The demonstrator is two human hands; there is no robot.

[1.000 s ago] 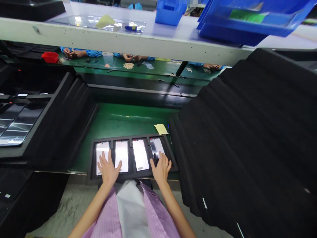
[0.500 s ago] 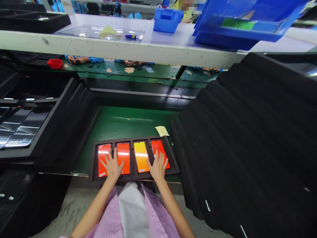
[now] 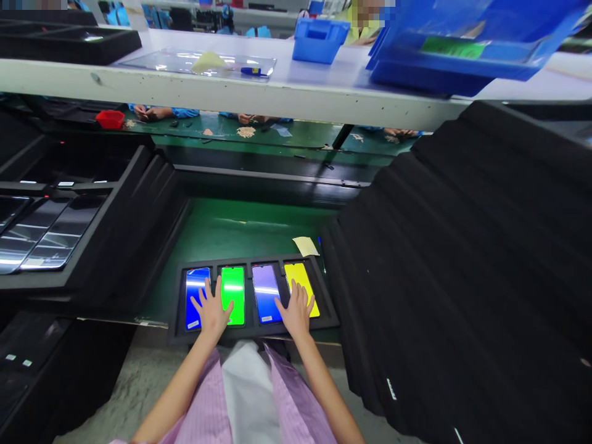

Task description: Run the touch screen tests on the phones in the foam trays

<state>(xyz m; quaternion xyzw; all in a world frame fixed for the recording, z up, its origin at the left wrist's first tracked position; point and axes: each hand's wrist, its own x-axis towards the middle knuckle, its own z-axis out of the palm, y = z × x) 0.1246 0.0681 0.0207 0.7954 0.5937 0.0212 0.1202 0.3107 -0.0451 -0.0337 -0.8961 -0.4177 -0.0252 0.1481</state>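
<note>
A black foam tray (image 3: 248, 308) lies at the front edge of the green bench, holding several lit phones in a row. From left to right their screens are blue (image 3: 193, 308), green (image 3: 238, 293), violet-blue (image 3: 265, 296) and yellow (image 3: 298, 272). My left hand (image 3: 211, 311) spreads its fingers over the blue and green phones. Over the yellow phone and the right edge of the violet-blue one is my right hand (image 3: 296, 310), its fingers spread, holding nothing. Whether the fingertips press the screens I cannot tell.
Stacked black trays rise at the left (image 3: 60, 280) and right (image 3: 462, 265). A yellow note (image 3: 306, 246) lies behind the phone tray. Blue bins (image 3: 319, 42) stand on the white shelf (image 3: 222, 89). Beyond, other people's hands (image 3: 155, 113) work beside a red bin (image 3: 110, 119).
The phone screens have switched from reds and yellow-orange to blue, green, violet-blue and yellow. Both hands are nearly where they were. The whole view has shifted slightly.
</note>
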